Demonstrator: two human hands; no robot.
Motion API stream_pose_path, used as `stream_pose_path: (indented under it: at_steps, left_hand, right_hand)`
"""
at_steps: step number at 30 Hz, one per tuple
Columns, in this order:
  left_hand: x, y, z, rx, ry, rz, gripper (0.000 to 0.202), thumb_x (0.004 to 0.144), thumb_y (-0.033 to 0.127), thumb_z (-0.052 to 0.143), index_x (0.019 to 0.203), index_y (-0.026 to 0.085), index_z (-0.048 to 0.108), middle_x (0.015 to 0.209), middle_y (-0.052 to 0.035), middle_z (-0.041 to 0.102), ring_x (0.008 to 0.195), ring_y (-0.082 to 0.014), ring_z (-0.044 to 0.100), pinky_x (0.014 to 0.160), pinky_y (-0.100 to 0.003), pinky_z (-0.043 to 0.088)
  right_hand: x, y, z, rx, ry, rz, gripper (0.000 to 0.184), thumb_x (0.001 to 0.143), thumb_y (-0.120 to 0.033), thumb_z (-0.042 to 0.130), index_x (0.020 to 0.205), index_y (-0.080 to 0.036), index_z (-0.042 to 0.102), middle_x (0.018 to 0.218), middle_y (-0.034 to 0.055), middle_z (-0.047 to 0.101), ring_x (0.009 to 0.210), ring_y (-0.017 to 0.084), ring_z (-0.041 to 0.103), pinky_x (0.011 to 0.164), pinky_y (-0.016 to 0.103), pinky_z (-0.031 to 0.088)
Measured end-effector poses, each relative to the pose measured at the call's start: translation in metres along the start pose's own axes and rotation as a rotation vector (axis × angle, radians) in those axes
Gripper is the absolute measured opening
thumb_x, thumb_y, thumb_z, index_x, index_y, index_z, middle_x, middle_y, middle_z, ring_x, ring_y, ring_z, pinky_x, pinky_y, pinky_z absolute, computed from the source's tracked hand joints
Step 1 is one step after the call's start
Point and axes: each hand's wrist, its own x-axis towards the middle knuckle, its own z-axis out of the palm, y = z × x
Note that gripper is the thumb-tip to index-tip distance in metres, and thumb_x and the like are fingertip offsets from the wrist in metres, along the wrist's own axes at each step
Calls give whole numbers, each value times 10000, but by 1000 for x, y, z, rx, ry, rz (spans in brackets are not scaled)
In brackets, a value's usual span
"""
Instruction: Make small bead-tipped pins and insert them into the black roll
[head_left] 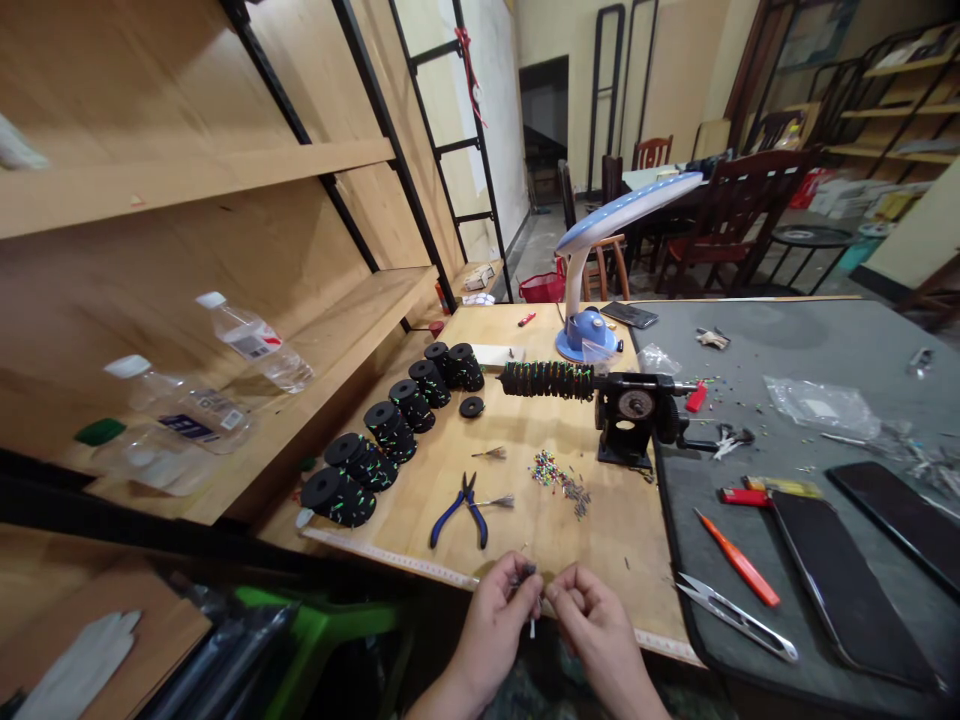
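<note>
Pliers with blue handles lie splayed near the surface's front edge, beyond the left hand, whose grip pinches a small pale-tipped piece over that edge. The right hand's grip is pressed together just beside it; whether anything is caught there is too small to tell. Between the hands and the black winder at the surface's right edge lie colored beads and a scatter of metal pins. Black spools line the left edge down to the front-left corner, and a blue lamp stands near the back edge. Snips lie on the dark mat beyond the right edge.
</note>
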Motion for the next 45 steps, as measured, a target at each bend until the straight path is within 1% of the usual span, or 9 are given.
stream_pose_path:
  at_steps: [11, 19, 26, 30, 35, 40, 45]
  left_hand:
    - [0, 4, -1, 26, -11, 12, 330, 769, 464, 671, 735, 167, 531, 631, 45, 478, 579, -110, 451, 572, -228, 372]
    - [-2, 4, -2, 88, -68, 24, 288, 817, 427, 630, 754, 170, 514, 613, 46, 470, 573, -108, 438, 559, -229, 352]
    - [-3, 10, -2, 142, -74, 47, 300, 823, 439, 614, 744, 171, 506, 611, 49, 464, 575, -106, 433, 553, -224, 346]
    - [-1, 6, -3, 108, -80, 30, 298, 816, 431, 624, 749, 165, 508, 615, 50, 469, 581, -106, 441, 569, -227, 359]
    - [0, 5, -3, 59, -54, -13, 318, 789, 438, 651, 728, 166, 496, 623, 57, 455, 574, -100, 438, 567, -225, 359]
    - [0, 6, -4, 55, -50, -5, 309, 785, 430, 658, 744, 164, 507, 636, 56, 462, 574, -97, 439, 566, -223, 362]
    - [0, 4, -4, 46, -41, -11, 320, 774, 439, 667, 733, 166, 506, 630, 57, 459, 572, -99, 442, 555, -222, 358]
  right_hand:
    - [3, 4, -1, -8, -22, 1, 472, 631, -620, 692, 593, -202, 477, 378, -125, 341, 337, 38, 243, 358, 178, 165]
    - [6, 7, -3, -11, -24, -21, 487, 661, -658, 646, 644, -197, 488, 395, -125, 349, 347, 45, 259, 368, 182, 179]
    - [6, 6, -6, -19, -57, -28, 489, 677, -664, 632, 685, -193, 502, 419, -125, 355, 364, 50, 271, 376, 181, 195]
    - [5, 5, -6, -20, -56, -20, 503, 669, -679, 627, 665, -195, 489, 410, -130, 344, 360, 45, 259, 376, 180, 185]
    - [4, 5, -5, -32, -88, 10, 523, 641, -702, 629, 634, -207, 461, 384, -132, 346, 333, 40, 257, 361, 180, 175]
    - [4, 3, -4, -24, -100, 36, 531, 618, -705, 643, 626, -208, 457, 373, -138, 342, 327, 35, 250, 355, 177, 173]
    - [4, 3, -3, -37, -111, 40, 511, 631, -682, 650, 619, -206, 465, 362, -142, 332, 321, 34, 246, 354, 180, 171]
